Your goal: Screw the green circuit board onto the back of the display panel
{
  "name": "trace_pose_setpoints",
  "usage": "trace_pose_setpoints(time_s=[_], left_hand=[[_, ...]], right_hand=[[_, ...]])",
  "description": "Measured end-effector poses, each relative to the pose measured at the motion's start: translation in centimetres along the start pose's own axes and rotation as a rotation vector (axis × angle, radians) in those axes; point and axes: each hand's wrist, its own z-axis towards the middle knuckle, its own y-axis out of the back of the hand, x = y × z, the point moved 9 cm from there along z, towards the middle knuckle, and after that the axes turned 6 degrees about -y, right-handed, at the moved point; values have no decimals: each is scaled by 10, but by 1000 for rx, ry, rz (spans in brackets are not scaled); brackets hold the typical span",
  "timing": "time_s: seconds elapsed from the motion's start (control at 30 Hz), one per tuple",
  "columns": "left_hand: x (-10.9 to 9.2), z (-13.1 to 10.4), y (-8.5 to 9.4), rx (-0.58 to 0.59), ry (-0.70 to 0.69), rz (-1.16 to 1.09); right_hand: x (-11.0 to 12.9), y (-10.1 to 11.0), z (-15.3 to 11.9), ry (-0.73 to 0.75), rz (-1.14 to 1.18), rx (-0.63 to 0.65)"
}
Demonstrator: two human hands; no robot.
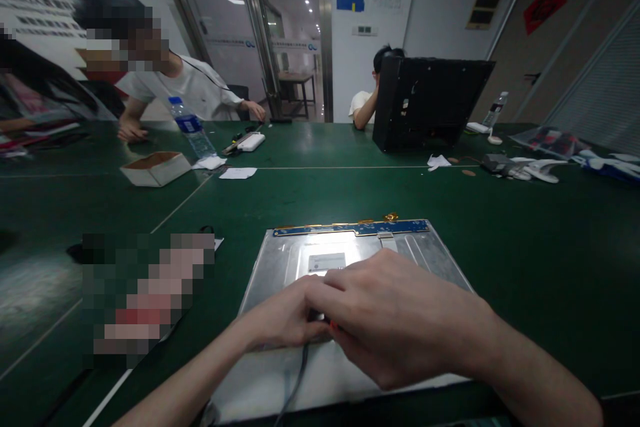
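Observation:
A flat silver metal panel [425, 250], the back of a screen, lies on the green table [310, 193] in front of me, with a blue circuit strip [357, 227] along its far edge and a white label [327, 261] near the middle. My left hand [283, 317] and my right hand [395, 320] meet over the panel's middle, fingers closed around something small and dark with a red bit showing. A dark cable [295, 383] runs from between the hands toward me. What the fingers pinch is mostly hidden.
A black monitor [427, 103] stands at the back with a person seated behind it. Another person leans on the table at the far left. A water bottle [193, 127], an open cardboard box [156, 168], paper scraps and tools lie about. A pixelated patch sits left of the panel.

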Motion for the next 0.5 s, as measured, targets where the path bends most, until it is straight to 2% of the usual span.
trace_pose_setpoints(time_s=[0.17,0.33,0.5], left_hand=[[6,-2,-4,21,20,-3],[6,-3,-6,51,52,0],[0,0,2,-17,3,24]], right_hand=[[-4,1,0,-24,20,-22],[-7,-1,1,-46,-61,-46],[1,3,0,26,-4,-31]])
